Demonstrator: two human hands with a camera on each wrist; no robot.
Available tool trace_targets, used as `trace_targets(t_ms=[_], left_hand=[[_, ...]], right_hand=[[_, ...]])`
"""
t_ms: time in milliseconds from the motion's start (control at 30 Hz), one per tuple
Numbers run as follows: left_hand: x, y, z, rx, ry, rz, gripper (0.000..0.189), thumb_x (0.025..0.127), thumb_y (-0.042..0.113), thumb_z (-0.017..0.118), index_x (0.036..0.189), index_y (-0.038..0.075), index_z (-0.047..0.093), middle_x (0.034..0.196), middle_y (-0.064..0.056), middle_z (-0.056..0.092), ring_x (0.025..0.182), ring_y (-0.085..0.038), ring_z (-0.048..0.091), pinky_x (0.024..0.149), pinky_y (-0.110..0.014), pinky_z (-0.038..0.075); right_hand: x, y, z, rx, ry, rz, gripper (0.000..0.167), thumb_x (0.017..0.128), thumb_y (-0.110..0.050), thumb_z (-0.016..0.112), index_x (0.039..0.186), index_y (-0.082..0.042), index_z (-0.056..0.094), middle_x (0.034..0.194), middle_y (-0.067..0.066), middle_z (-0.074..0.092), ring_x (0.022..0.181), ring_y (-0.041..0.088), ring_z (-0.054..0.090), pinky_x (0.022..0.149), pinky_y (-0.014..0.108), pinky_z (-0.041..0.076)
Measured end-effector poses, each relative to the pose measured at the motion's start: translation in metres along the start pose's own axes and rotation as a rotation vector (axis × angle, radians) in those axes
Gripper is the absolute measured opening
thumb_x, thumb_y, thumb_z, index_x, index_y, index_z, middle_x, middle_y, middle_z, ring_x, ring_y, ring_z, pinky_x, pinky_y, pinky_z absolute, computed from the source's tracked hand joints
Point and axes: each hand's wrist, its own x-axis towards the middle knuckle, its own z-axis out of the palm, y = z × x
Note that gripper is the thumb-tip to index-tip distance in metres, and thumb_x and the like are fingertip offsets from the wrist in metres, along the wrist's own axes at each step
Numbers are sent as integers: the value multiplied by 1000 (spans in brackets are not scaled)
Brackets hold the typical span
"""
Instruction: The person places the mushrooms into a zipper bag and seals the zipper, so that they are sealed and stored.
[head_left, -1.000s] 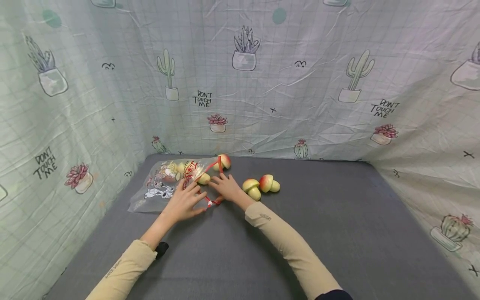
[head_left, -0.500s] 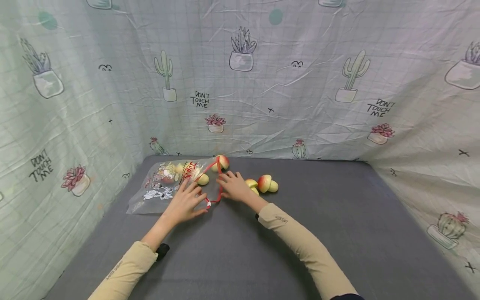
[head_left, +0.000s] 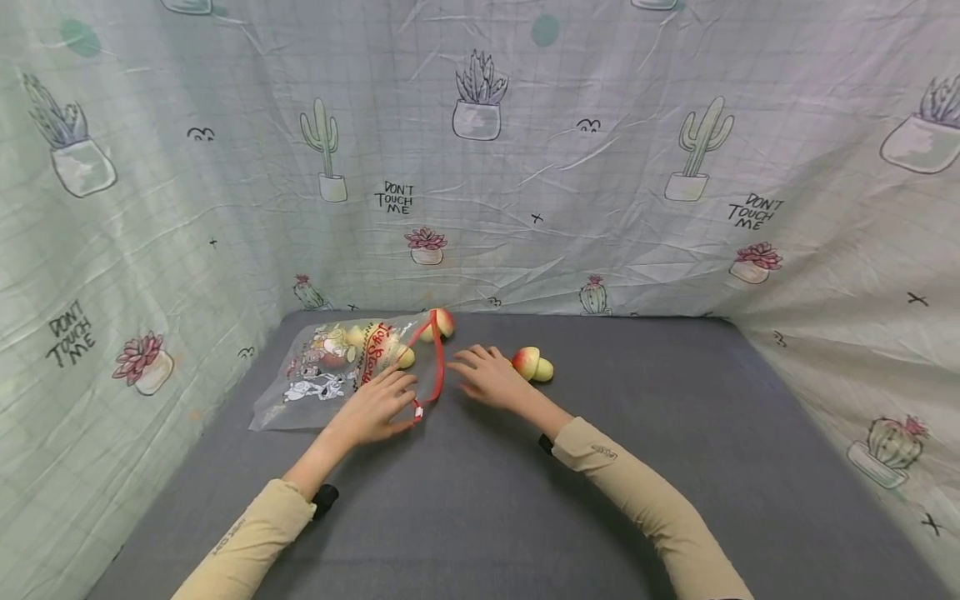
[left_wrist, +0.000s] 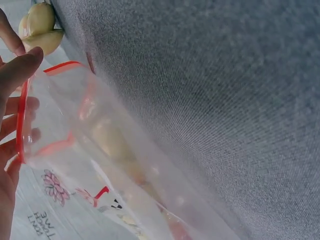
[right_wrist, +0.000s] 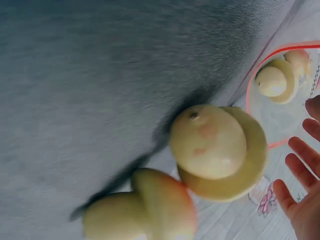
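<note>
Hands (head_left: 375, 408) on glossy plastic bag (head_left: 318, 379)

Soft, even, fairly bright light fills all views with only faint shadows and no glare, the head view bends strongly toward its edges, and both wrist views are blurred, close things lying out of focus.

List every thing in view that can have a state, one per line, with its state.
plastic bag: lying flat on the grey mat, red-rimmed mouth open, toy mushrooms inside.
left hand: fingers straight, resting on the bag at its mouth.
right hand: open, fingers spread, holding nothing.
mushrooms beside the right hand: loose on the mat, outside the bag.
mushroom at the bag's mouth: on its side.
</note>
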Motion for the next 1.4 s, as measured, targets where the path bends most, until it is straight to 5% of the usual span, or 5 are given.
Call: trace_targets(t_ms=[167,367,700,1067,1400], left_hand=[[2,1,-1,33,-5,23,32,68,35,73,86,12,59,106,-10,60,99,-27,56,95,-44,39],[4,1,-1,99,5,22,26,71,35,69,86,15,59,84,-3,58,81,-21,53,83,-40,41],[2,3,-1,57,15,34,26,70,34,72,81,14,59,73,0,54,73,-19,51,71,-34,41],[0,4,-4,49,-48,11,29,69,34,73,89,17,61,74,0,54,71,-17,53,73,-35,42],[0,4,-3,40,-51,2,29,70,35,72,90,17,62,74,0,54,71,-17,53,72,-35,41]], right_hand=[[-16,6,-3,57,32,10,38,83,-23,60,120,-18,54,117,2,56,105,17,48,77,33,40],[-36,16,-6,94,96,22,39,81,-17,62,119,-16,55,112,0,58,100,17,50,78,34,41],[-67,38,-5,46,166,95,40,81,-13,61,120,-10,54,111,5,59,101,21,53,76,37,43],[-82,57,-6,50,84,258,57,78,-12,62,132,-8,41,123,16,46,103,30,48,74,43,42],[-88,70,-6,56,8,301,67,79,-20,63,137,-11,32,133,17,37,111,34,43,81,47,40]])
